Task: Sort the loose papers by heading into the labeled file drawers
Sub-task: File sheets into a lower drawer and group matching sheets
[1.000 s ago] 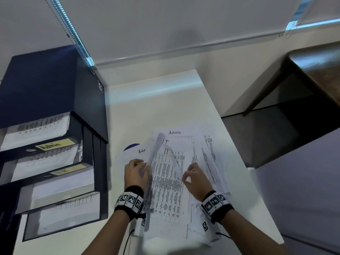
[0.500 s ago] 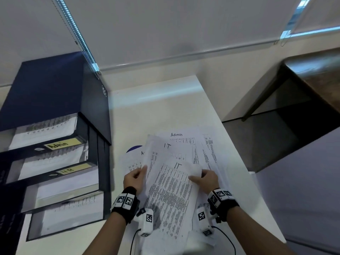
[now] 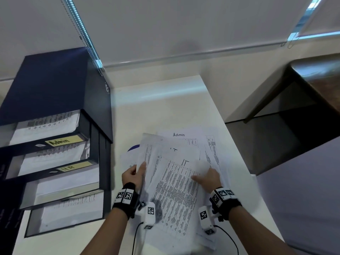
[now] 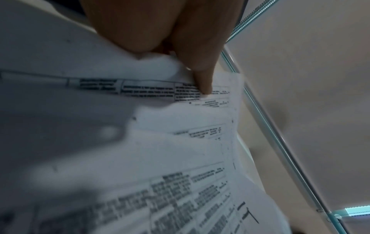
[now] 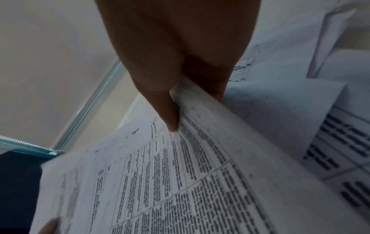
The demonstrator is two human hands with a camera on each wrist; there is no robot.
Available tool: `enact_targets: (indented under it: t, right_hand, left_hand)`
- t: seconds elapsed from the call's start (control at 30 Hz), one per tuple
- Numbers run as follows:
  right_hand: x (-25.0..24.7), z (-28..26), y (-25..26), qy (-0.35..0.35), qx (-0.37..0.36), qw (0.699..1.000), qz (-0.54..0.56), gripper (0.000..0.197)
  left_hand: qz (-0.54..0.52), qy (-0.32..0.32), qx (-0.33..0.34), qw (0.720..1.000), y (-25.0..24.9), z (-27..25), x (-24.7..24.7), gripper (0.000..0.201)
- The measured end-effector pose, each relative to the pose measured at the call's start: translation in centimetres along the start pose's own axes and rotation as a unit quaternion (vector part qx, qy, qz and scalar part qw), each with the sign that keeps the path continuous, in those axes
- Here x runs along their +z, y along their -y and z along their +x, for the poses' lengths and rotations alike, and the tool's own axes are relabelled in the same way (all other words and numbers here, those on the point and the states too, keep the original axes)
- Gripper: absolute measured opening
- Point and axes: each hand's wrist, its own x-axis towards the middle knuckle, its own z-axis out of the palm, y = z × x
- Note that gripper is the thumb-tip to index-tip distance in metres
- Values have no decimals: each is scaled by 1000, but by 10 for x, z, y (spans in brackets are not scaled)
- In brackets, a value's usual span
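Two printed sheets headed "IT" [image 3: 174, 192] are lifted above the loose pile on the white table. My left hand [image 3: 137, 171] pinches their left edge between thumb and fingers [image 4: 202, 76]. My right hand [image 3: 206, 178] pinches the right edge, thumb [image 5: 168, 114] on top. Beneath them lies a sheet headed "Admin" [image 3: 181, 135] among several other papers. The dark blue file cabinet [image 3: 55, 89] stands at the left with its drawers pulled out; one is labelled "Admin" [image 3: 63, 141], the one below "HR" [image 3: 73, 166]. Two lower drawers show no readable label.
The white table [image 3: 165, 107] ends at its right edge [image 3: 239, 162], with dark floor and a brown desk [image 3: 316, 76] beyond. A blue object [image 3: 134, 148] peeks from under the pile. A blind cord [image 3: 82, 30] hangs over the cabinet.
My hands have lifted the IT sheets off the pile and drawn them toward me, with each hand now gripping one side edge.
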Motion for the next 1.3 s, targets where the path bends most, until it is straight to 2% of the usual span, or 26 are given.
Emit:
enact_targets:
  t: [0.07,0.13,0.17,0.27,0.37,0.4,0.43,0.5,0.6,0.63,0.7,0.77,0.87,0.97,1.03,1.13,1.23,1.27,1.3]
  right_hand:
    - [-5,5,-5,-19,9,1000,3,35]
    - [-13,10,-11,-33,13,999,7,38]
    - [-16,13,-15,-30,12,999,12,39]
    - [-21,16,-18,-15,-5,998,57,35]
    - [-17,17,-16,4,-35,994,100,34]
    - [-14,15,-13,13,-46,993,109,35]
    - [-12,14,-10,25,-59,991,120,37]
    - [-6,12,-3,46,-93,986,129,38]
    - [-3,9,12,29,-141,979,141,39]
    - [-5,9,18,18,-156,975,155,42]
    - [-13,5,36,-3,-174,965,196,50]
    - [-28,-2,60,-18,-190,948,256,57]
    - [-60,-22,107,-15,-239,912,334,58]
    - [-97,-42,148,19,-282,871,402,69]
    - [-116,-50,161,49,-302,861,406,72]
    - [-117,-52,158,75,-280,889,354,52]
    - [-91,-43,138,107,-226,923,293,48]
    - [-82,-41,131,120,-212,933,265,48]
    - [-74,-40,124,121,-201,942,241,47]
  left_hand:
    - [0,-29,1,1000,6,11,-5,48]
    - [-3,-39,-15,999,9,18,-11,51]
    - [8,-32,-17,999,5,17,-12,54]
    - [42,48,-34,997,5,17,-11,51]
    - [118,109,-67,985,7,15,-5,109]
    - [125,123,-70,982,7,15,-4,119]
    - [130,123,-67,982,10,15,-3,121]
    - [137,125,-55,981,7,11,1,105]
    - [100,141,-15,985,-7,0,2,48]
    - [88,153,4,984,-12,-2,1,35]
    - [61,158,39,985,-32,-10,-3,22]
    - [32,155,87,984,-62,-17,-11,17]
    - [-32,141,154,977,-112,-27,-26,22]
    - [-67,139,213,965,-162,-44,-42,16]
    - [-71,144,243,957,-180,-51,-48,7]
    - [-27,158,255,953,-179,-53,-49,12]
    - [31,189,204,960,-153,-52,-38,13]
    - [37,187,186,964,-147,-55,-33,25]
    - [37,183,166,968,-138,-55,-28,27]
